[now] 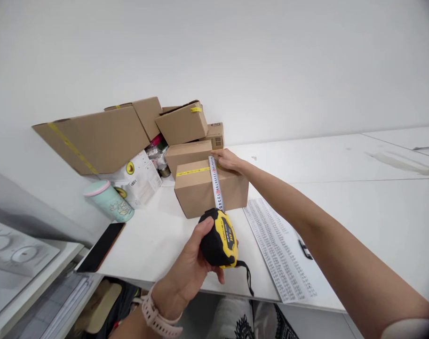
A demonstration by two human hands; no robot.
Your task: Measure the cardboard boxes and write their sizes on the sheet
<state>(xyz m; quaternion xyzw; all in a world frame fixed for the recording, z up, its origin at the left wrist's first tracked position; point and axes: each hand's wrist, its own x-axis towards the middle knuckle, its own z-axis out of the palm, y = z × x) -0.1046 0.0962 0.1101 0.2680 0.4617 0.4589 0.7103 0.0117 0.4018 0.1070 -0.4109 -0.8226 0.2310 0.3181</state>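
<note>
My left hand is closed around a yellow and black tape measure just in front of a small cardboard box sealed with yellow tape. The white tape blade runs from the case up and across the box top. My right hand reaches over the box and pins the blade's end at the far top edge with its fingertips. The box sits on a white table.
More cardboard boxes and a flattened one are piled behind against the wall. A mint cup lies on its side at left, near a black phone. A printed sheet with a pen lies at right.
</note>
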